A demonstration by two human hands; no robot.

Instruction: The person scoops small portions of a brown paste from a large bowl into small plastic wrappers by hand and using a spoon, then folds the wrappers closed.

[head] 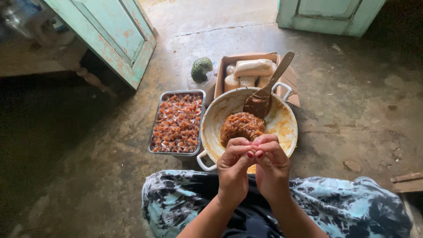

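My left hand (232, 169) and my right hand (272, 165) are pressed together above my lap, fingertips meeting over the near rim of a white two-handled pan (282, 128). Something small is pinched between the fingers, but it is hidden and I cannot tell what it is. The pan holds a mound of sticky brown paste (241, 126) and a wooden spatula (269, 88) coated in the paste, its handle leaning to the far right.
A metal tray (155, 132) of several small wrapped orange-brown sweets lies left of the pan. Behind it stand a cardboard box (288, 77) of pale wrapped packs and a green spiky fruit (201, 68). Turquoise doors (119, 35) frame the concrete floor.
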